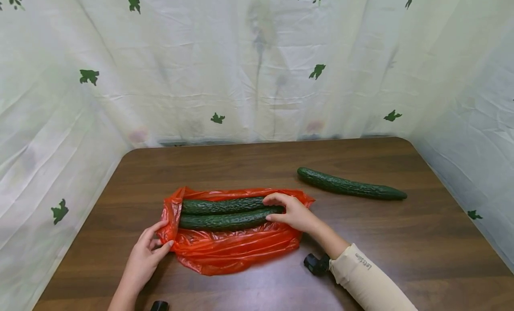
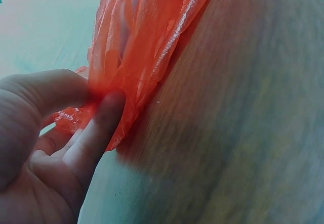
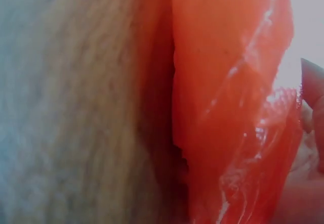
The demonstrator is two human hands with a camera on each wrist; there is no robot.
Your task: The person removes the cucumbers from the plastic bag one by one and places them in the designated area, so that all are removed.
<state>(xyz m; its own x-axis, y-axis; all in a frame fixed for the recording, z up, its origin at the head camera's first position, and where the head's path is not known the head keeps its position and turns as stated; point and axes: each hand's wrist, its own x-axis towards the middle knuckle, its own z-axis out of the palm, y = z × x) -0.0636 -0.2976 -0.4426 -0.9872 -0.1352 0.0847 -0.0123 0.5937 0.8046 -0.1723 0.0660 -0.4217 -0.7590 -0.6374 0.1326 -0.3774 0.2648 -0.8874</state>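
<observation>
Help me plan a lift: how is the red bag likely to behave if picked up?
The red bag will probably flop and fold, since it looks thin and creased. Its glossy surface suggests it may be slippery. With two cucumbers lying on it, it would likely sag if lifted loaded.

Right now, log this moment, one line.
left hand: pinches red bag | right hand: around ends of two cucumbers | third cucumber: apart on table

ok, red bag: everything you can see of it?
The red bag is thin, glossy, crinkled and plastic-looking, translucent in places. It lies spread across the table, loose folds toward the person. Two cucumbers lie exposed amid its folds. The left hand pinches its left edge; the right hand, gripping the cucumbers' right ends, is over its right end.
</observation>
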